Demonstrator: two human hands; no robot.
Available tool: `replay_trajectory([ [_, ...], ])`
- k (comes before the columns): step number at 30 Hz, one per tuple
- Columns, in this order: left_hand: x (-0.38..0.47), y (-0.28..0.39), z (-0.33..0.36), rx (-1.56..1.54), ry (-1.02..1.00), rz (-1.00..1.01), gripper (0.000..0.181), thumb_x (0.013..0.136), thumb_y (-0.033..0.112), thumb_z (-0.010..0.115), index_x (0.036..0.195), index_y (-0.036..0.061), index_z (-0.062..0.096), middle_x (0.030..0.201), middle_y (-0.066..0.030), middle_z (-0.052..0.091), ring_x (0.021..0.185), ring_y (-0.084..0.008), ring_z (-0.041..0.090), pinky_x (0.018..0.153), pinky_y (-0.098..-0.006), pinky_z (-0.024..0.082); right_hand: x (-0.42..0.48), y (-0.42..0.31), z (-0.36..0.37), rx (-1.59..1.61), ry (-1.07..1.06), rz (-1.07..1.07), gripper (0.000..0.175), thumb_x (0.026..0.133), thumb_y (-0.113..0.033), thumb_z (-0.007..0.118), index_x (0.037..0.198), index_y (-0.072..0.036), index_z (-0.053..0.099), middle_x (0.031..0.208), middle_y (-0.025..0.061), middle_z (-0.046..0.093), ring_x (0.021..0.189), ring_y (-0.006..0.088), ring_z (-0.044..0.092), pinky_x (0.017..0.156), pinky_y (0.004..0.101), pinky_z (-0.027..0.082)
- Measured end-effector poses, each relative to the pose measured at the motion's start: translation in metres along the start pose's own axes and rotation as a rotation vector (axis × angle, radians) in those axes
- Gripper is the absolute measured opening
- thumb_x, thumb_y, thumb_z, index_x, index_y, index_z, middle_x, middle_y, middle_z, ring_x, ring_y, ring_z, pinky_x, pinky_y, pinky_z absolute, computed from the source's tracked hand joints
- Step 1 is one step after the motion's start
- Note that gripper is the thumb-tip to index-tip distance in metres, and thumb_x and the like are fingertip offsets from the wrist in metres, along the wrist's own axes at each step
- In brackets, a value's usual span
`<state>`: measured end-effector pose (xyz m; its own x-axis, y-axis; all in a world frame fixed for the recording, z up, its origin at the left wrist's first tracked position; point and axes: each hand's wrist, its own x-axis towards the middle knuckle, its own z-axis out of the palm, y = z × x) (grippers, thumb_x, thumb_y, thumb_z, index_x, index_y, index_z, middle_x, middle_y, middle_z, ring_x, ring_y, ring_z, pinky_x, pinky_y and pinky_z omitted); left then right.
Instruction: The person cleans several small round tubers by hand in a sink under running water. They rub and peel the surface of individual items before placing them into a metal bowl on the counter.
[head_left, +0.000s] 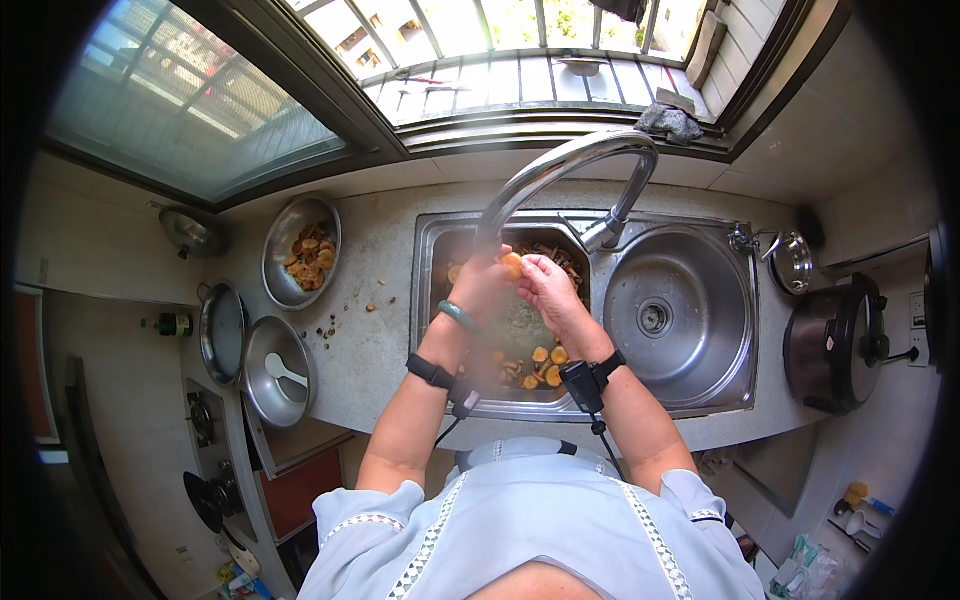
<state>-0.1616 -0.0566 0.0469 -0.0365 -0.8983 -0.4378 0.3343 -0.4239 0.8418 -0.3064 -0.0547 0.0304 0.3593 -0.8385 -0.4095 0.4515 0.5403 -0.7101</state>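
Over the left sink basin (426, 300), both of my hands meet at one orange-capped mushroom (512, 265). My left hand (484, 281) grips it from the left, partly blurred by a hazy patch in the picture. The fingertips of my right hand (551, 292) pinch its right side. Below them more orange mushrooms (553, 375) lie in the basin near its front wall. Brown pieces like stems (562, 262) are heaped at the basin's back right. The arched chrome faucet (562, 161) passes above my left hand.
A steel bowl (300, 296) of mushroom caps stands on the counter at left. Nearby are another steel bowl (259, 390) with a white spoon (283, 369) and a round pan (223, 334). Dark crumbs dot the counter. The round right basin (705, 315) adjoins; a pressure cooker (832, 345) stands farther right.
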Motion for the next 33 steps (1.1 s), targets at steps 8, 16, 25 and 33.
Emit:
replay_trajectory([
  [8,0.001,-0.003,-0.002,-0.011,-0.033,0.027,0.024,0.077,-0.001,0.057,0.100,0.0048,0.054,0.090,-0.0036,0.060,0.082,-0.0128,0.059,0.072,-0.0250,0.048,-0.005,-0.009,0.007,0.041,-0.004,0.044,0.013,0.088,-0.023,0.051,0.095,-0.012,0.052,0.086,-0.0032,0.056,0.074,0.0051,0.053,0.067,0.0190,0.043],
  [16,0.007,-0.007,-0.004,-0.049,-0.038,-0.013,0.025,0.075,-0.002,0.058,0.099,0.0054,0.055,0.091,-0.0036,0.060,0.083,-0.0131,0.058,0.072,-0.0252,0.047,-0.001,-0.001,0.001,-0.003,0.006,0.020,0.029,0.087,-0.030,0.050,0.104,-0.006,0.052,0.093,0.0008,0.055,0.083,0.0088,0.052,0.072,0.0235,0.041],
  [25,0.005,-0.006,-0.002,-0.101,-0.038,-0.025,0.024,0.075,-0.002,0.057,0.097,0.0066,0.056,0.091,-0.0033,0.059,0.082,-0.0131,0.058,0.073,-0.0259,0.047,-0.001,-0.002,0.001,0.049,0.010,0.050,0.013,0.088,-0.023,0.051,0.095,-0.013,0.052,0.087,-0.0032,0.056,0.078,0.0059,0.053,0.070,0.0206,0.043],
  [33,0.002,-0.004,0.000,-0.100,-0.052,-0.022,0.023,0.075,-0.002,0.058,0.096,0.0071,0.056,0.090,-0.0015,0.059,0.082,-0.0119,0.058,0.072,-0.0251,0.046,0.000,0.003,-0.001,0.018,0.002,0.042,0.028,0.087,-0.029,0.050,0.104,-0.007,0.052,0.093,-0.0002,0.055,0.085,0.0085,0.051,0.072,0.0246,0.041],
])
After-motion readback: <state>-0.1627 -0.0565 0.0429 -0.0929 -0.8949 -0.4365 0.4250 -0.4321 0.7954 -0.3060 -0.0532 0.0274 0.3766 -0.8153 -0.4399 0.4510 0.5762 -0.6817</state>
